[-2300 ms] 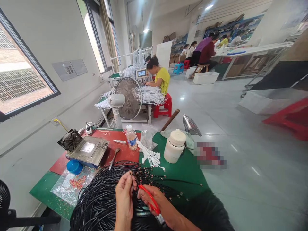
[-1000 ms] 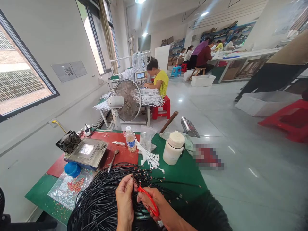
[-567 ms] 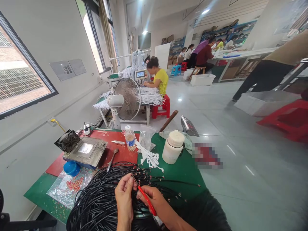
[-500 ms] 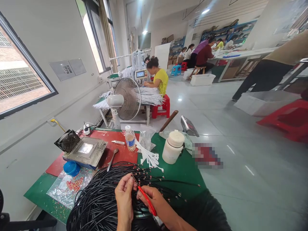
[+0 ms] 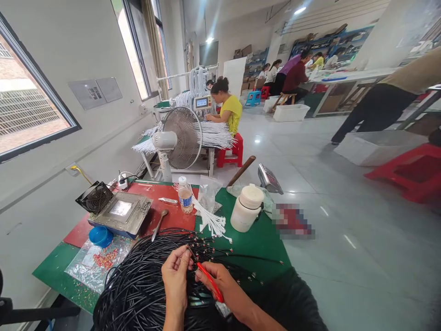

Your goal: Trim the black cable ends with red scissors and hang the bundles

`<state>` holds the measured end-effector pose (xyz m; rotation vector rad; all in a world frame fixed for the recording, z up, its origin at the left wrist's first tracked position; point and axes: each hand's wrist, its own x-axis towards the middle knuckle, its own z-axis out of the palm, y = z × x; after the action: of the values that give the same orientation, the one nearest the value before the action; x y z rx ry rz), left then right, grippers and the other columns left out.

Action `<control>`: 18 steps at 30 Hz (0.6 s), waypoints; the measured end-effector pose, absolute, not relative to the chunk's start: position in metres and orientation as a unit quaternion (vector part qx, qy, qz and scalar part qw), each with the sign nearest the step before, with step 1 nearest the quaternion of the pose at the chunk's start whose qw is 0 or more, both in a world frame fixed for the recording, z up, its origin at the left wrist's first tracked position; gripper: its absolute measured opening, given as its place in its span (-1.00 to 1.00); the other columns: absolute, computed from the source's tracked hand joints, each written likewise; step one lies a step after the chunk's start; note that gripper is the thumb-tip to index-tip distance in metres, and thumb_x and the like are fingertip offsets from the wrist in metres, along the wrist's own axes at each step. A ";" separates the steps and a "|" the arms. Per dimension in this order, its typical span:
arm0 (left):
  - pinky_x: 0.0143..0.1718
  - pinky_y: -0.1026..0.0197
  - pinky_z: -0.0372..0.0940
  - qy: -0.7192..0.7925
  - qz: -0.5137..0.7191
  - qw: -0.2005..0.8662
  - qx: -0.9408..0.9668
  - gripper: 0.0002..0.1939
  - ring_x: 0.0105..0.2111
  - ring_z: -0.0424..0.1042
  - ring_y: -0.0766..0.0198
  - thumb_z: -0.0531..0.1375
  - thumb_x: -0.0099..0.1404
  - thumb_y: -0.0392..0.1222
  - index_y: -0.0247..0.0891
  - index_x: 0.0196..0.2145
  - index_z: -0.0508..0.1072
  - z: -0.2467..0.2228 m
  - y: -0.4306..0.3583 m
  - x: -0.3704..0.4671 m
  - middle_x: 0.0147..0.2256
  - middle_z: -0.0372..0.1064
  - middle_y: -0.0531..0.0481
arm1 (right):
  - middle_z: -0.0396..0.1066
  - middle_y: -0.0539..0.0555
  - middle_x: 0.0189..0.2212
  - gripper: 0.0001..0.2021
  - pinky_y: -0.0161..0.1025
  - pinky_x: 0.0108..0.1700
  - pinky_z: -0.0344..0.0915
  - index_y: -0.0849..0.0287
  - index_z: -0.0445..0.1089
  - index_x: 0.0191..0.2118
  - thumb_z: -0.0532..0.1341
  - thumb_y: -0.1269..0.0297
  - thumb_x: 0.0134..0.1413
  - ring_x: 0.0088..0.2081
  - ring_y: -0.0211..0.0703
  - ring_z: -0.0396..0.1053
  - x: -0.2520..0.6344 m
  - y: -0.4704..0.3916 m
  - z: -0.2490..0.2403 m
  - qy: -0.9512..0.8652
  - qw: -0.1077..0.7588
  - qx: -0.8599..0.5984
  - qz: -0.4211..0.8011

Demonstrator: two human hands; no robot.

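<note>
My left hand (image 5: 175, 273) is closed in a pinch above the heap of black cables (image 5: 134, 280), fingertips at a thin cable end that is largely hidden. My right hand (image 5: 225, 280) grips a red-handled tool (image 5: 211, 281) with a narrow dark metal tip; its exact kind does not show. That tip reaches to my left fingertips. Around both hands the black cables lie coiled, with stripped ends showing small reddish and pale wires toward the right. A silvery piece (image 5: 223, 309) shows under the tool's lower end.
A spoon (image 5: 160, 225), bottle (image 5: 185, 200), white cables (image 5: 212, 218) and white jar (image 5: 247, 209) stand or lie behind the heap. At left are a metal-topped device (image 5: 120, 214), a blue cup (image 5: 100, 236) and a plastic bag with scraps (image 5: 103, 259). A fan (image 5: 182, 138) stands beyond.
The view has shifted slightly. My hands keep nearly the same pose, with the tool's tip still at my left fingertips.
</note>
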<state>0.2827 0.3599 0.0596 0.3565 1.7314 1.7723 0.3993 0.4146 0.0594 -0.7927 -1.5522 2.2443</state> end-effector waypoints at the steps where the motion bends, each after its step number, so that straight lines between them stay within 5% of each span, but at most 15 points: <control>1: -0.50 0.34 0.26 0.658 0.669 0.315 0.140 -0.65 -0.57 0.32 0.43 0.32 -0.09 -0.07 -0.30 -0.33 0.50 0.060 0.360 0.282 -0.57 0.43 0.07 | 0.01 -0.12 -0.67 -0.48 -0.38 -0.59 -0.18 0.25 0.30 -0.46 0.19 -0.23 -0.16 -0.61 -0.42 -0.11 0.400 0.415 0.059 -0.541 0.148 -0.275 0.781; 18: -0.46 0.33 0.24 0.604 0.704 0.358 0.105 -0.68 -0.55 0.32 0.44 0.31 -0.05 -0.13 -0.30 -0.31 0.49 0.062 0.359 0.282 -0.51 0.45 0.05 | -0.07 -0.14 -0.65 -0.50 -0.38 -0.60 -0.17 0.18 0.14 -0.48 0.15 -0.24 -0.10 -0.63 -0.42 -0.15 0.404 0.403 0.041 -0.523 0.176 -0.294 0.780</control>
<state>0.2823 0.3591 0.0616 0.2719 1.5578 1.8175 0.4039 0.4029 0.0409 -0.8334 -1.4812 2.2095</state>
